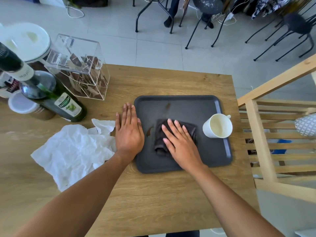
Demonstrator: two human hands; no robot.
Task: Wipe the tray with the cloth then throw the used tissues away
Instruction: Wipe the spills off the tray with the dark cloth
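A dark grey tray [184, 103] lies on the wooden table, with brown stains near its far middle and left of centre. A folded dark cloth [159, 134] lies on the tray, and my right hand [179, 142] presses flat on it with fingers spread. My left hand [129, 132] lies flat, palm down, over the tray's left edge, holding nothing. Crumpled white tissues [73, 149] lie on the table just left of my left hand. A white mug [218, 125] stands on the right side of the tray.
A green bottle [56, 103] lies on its side at the left, beside a clear acrylic box [80, 69], a lidded cup [22, 103] and other containers. A wooden slatted chair [273, 134] stands right of the table. Black chairs and a person's legs are beyond.
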